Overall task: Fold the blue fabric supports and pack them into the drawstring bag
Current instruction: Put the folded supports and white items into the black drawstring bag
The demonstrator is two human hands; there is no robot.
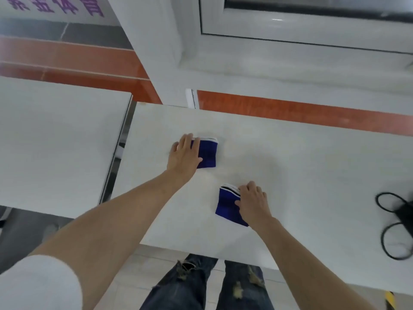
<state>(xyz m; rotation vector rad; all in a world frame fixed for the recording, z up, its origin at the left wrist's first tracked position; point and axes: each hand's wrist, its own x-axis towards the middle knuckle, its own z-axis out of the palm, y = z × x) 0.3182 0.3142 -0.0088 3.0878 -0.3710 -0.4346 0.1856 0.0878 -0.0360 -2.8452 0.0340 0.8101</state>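
Observation:
Two blue fabric supports with white and black edge bands lie on the white table [301, 157]. The far support [209, 153] lies folded flat, and my left hand [184, 154] rests palm down on its left part with the fingers spread. The near support [226, 205] is also folded, and my right hand [253, 202] presses on its right side, fingers curled over the banded edge. At the table's right edge lies the black drawstring bag [404, 214], partly cut off by the frame, with its cord in loops [390, 240].
A second white table [55, 139] stands to the left across a narrow gap. Behind the table run an orange wall band and a white window sill. My legs in torn jeans stand at the near table edge.

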